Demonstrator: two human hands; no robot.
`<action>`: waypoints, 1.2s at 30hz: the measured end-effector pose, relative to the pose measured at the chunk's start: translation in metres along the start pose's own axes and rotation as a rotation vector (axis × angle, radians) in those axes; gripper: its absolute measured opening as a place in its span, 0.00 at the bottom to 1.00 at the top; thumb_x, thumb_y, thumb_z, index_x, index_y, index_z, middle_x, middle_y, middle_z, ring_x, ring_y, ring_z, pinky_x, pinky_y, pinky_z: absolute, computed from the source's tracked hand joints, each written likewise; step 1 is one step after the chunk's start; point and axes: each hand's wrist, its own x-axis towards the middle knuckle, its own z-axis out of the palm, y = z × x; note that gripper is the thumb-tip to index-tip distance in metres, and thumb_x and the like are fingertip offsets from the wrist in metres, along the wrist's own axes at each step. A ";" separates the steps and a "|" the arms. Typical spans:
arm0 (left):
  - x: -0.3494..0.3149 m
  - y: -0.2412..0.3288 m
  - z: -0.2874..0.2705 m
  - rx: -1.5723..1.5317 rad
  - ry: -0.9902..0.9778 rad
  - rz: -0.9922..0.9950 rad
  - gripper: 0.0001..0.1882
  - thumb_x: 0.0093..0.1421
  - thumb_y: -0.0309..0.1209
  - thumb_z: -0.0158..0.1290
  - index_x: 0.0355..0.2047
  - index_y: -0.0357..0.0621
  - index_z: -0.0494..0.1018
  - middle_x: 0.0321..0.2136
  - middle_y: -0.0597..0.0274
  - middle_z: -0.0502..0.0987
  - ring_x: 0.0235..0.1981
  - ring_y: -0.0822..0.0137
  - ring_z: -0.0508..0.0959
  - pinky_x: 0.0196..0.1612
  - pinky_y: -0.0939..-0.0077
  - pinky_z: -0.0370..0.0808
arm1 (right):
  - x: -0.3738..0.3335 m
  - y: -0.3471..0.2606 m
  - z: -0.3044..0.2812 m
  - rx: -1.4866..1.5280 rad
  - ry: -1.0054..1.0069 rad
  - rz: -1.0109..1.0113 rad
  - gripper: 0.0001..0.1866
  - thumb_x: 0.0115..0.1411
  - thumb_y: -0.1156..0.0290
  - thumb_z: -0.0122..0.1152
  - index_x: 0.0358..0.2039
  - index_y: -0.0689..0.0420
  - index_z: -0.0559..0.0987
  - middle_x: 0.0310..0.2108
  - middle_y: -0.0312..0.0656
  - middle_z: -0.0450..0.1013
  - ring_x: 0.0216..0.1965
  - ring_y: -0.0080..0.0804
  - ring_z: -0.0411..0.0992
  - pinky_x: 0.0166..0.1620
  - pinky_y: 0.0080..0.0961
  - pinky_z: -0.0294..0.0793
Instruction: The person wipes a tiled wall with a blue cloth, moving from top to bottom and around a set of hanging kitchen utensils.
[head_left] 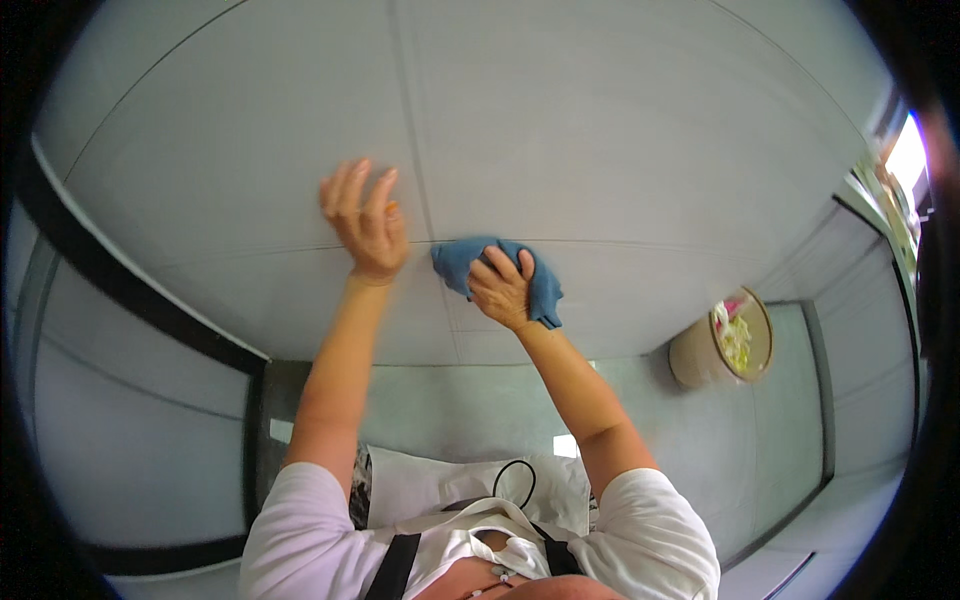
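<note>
A crumpled blue cloth (545, 285) lies against the pale grey tiled wall (600, 130), with my right hand (503, 286) closed over it and the fingers curled into its folds. To the left of the cloth, my left hand (368, 222) is raised in front of the wall, its fingers bent a little and apart. Nothing large shows in the left hand; a small orange spot sits by its fingers, too blurred to name. Whether the left hand touches the tiles I cannot tell. Thin dark joint lines run across and up the wall near both hands.
A beige bin (700, 350) holding pale green and white scraps stands on the grey floor (640, 400) at the right. A dark-framed panel (150, 380) borders the left side. Bright light and a cluttered ledge (880, 205) show at the far right.
</note>
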 end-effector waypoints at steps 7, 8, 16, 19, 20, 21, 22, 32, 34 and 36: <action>-0.021 0.042 0.005 -0.260 -0.169 0.135 0.14 0.60 0.30 0.43 0.46 0.46 0.69 0.51 0.56 0.65 0.56 0.55 0.61 0.62 0.51 0.48 | 0.020 0.058 -0.026 0.022 0.217 0.288 0.15 0.32 0.57 0.66 0.20 0.49 0.74 0.37 0.34 0.65 0.55 0.45 0.57 0.53 0.59 0.48; -0.018 0.055 0.010 -0.310 -0.189 0.149 0.14 0.60 0.31 0.43 0.46 0.47 0.69 0.51 0.56 0.65 0.56 0.56 0.61 0.62 0.51 0.48 | 0.017 0.084 -0.030 -0.068 0.367 0.293 0.16 0.32 0.56 0.66 0.18 0.52 0.73 0.38 0.38 0.64 0.55 0.50 0.57 0.53 0.60 0.48; 0.025 0.110 0.042 -0.341 -0.270 0.225 0.15 0.56 0.29 0.48 0.46 0.49 0.70 0.51 0.61 0.66 0.56 0.58 0.63 0.62 0.52 0.49 | -0.059 0.232 -0.087 0.014 0.771 0.941 0.38 0.57 0.60 0.53 0.59 0.70 0.51 0.58 0.59 0.52 0.59 0.53 0.52 0.62 0.39 0.47; 0.034 0.125 0.049 -0.355 -0.299 0.245 0.16 0.55 0.27 0.48 0.46 0.48 0.70 0.50 0.60 0.67 0.56 0.59 0.63 0.62 0.50 0.49 | -0.075 0.253 -0.092 0.034 0.861 1.111 0.34 0.58 0.65 0.52 0.59 0.70 0.52 0.56 0.58 0.55 0.58 0.49 0.55 0.61 0.36 0.48; 0.038 0.130 0.052 -0.361 -0.305 0.254 0.16 0.55 0.27 0.48 0.46 0.48 0.70 0.50 0.60 0.67 0.56 0.59 0.64 0.62 0.49 0.47 | -0.069 0.250 -0.096 0.039 0.855 1.112 0.33 0.58 0.66 0.52 0.58 0.70 0.52 0.56 0.58 0.56 0.57 0.48 0.55 0.61 0.35 0.49; 0.040 0.135 0.055 -0.368 -0.310 0.263 0.17 0.55 0.27 0.48 0.46 0.48 0.70 0.51 0.61 0.67 0.56 0.60 0.64 0.62 0.49 0.46 | -0.063 0.245 -0.099 0.042 0.849 1.114 0.33 0.59 0.67 0.51 0.58 0.70 0.52 0.55 0.58 0.56 0.57 0.47 0.56 0.61 0.35 0.49; 0.042 0.141 0.061 -0.377 -0.308 0.272 0.17 0.55 0.26 0.49 0.46 0.49 0.70 0.51 0.61 0.67 0.56 0.60 0.64 0.63 0.49 0.44 | -0.049 0.226 -0.103 0.183 0.834 1.085 0.37 0.56 0.66 0.54 0.59 0.73 0.49 0.59 0.63 0.50 0.61 0.50 0.50 0.63 0.39 0.45; 0.064 0.180 0.082 -0.056 -0.247 0.292 0.14 0.54 0.34 0.51 0.42 0.59 0.72 0.47 0.73 0.69 0.54 0.69 0.65 0.63 0.48 0.41 | -0.085 0.240 -0.089 -0.044 0.662 0.641 0.36 0.44 0.61 0.60 0.55 0.56 0.64 0.57 0.53 0.56 0.58 0.55 0.54 0.59 0.52 0.47; 0.060 0.176 0.083 -0.026 -0.230 0.296 0.14 0.54 0.34 0.51 0.42 0.60 0.72 0.47 0.73 0.69 0.54 0.68 0.65 0.64 0.47 0.41 | -0.089 0.270 -0.108 -0.037 0.681 0.833 0.42 0.46 0.62 0.57 0.60 0.61 0.53 0.60 0.59 0.49 0.59 0.57 0.51 0.61 0.49 0.46; 0.071 0.184 0.079 -0.010 -0.212 0.333 0.14 0.54 0.33 0.51 0.43 0.59 0.72 0.48 0.73 0.68 0.54 0.67 0.64 0.64 0.48 0.40 | -0.093 0.293 -0.133 0.029 0.795 0.950 0.41 0.48 0.61 0.57 0.59 0.67 0.52 0.60 0.58 0.50 0.60 0.57 0.50 0.61 0.45 0.46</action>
